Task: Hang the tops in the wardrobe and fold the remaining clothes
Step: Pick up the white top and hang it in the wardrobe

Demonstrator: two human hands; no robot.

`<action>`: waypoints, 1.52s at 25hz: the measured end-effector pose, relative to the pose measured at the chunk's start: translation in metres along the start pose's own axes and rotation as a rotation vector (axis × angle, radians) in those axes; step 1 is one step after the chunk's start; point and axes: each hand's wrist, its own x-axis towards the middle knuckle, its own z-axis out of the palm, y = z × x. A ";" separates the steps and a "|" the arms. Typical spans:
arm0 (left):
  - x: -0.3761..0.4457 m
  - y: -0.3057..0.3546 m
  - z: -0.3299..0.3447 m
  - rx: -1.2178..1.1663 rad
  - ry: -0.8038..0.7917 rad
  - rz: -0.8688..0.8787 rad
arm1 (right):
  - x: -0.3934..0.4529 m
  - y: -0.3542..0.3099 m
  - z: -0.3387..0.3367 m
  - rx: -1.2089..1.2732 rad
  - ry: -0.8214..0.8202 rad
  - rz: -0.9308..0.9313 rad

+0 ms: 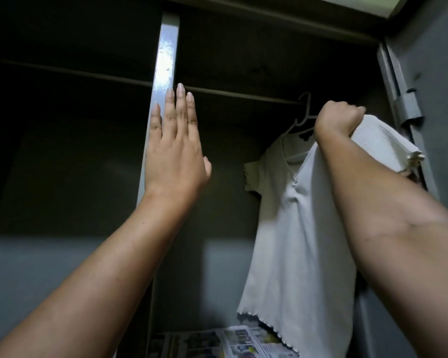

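A white ribbed short-sleeved top (295, 228) hangs on a white plastic hanger (301, 117) whose hook sits at the wardrobe rail (243, 95). My right hand (336, 120) grips the top's right shoulder, bunching the cloth over the hanger's arm. Raised flat with straight fingers, my left hand (175, 148) is beside the grey centre post (163, 73) and holds nothing. The hanger's right half is hidden by my hand and the cloth.
The wardrobe interior (75, 151) is dark. A grey door with a hinge (407, 107) stands at the right. Printed newspaper (230, 342) lines the shelf below the top.
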 end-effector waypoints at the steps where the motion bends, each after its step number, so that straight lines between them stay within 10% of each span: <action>1: 0.000 0.000 0.000 0.001 -0.004 0.000 | -0.001 0.000 0.002 -0.020 -0.014 -0.002; 12: -0.010 -0.005 -0.015 0.006 -0.090 0.049 | -0.098 0.032 0.041 -0.492 -0.025 -0.332; 21: -0.152 -0.037 -0.073 -0.817 -0.412 -0.031 | -0.354 0.115 0.006 -0.121 -1.322 -0.218; 28: -0.282 -0.091 -0.132 -1.203 -0.976 -0.557 | -0.454 0.136 -0.109 0.805 -1.156 0.296; 38: -0.251 -0.101 -0.267 -1.586 -1.339 -0.861 | -0.487 0.222 -0.280 0.957 -1.239 0.619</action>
